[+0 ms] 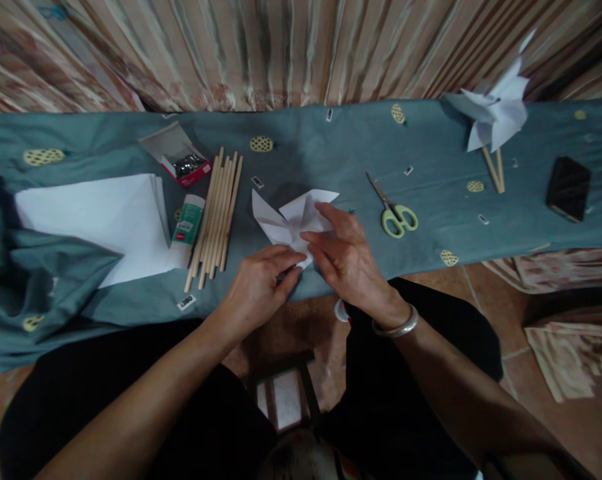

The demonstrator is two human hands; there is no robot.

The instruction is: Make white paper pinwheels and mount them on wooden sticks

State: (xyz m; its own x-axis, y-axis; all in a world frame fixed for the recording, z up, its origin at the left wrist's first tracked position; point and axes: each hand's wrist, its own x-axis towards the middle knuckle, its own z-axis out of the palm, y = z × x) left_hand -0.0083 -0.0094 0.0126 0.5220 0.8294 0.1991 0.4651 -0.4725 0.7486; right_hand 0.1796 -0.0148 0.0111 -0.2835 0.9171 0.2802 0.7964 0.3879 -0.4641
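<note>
Hands (261,285) (351,263) meet on folded paper (275,230), left pinching, right half spread, near cloth's (325,150) front edge, scissors (389,209) apart.

1. You seem to be in a home, in an ordinary room.
2. Facing you hangs a pleated beige curtain (261,53), a household furnishing.
3. Your narrow work surface is draped in a blue-green cloth (321,150) with a pineapple print, loosely bunched at your left like domestic linen.
4. Under you shows a brownish tiled floor (518,373).
5. A dark phone (569,189) lies casually at your right.
</note>
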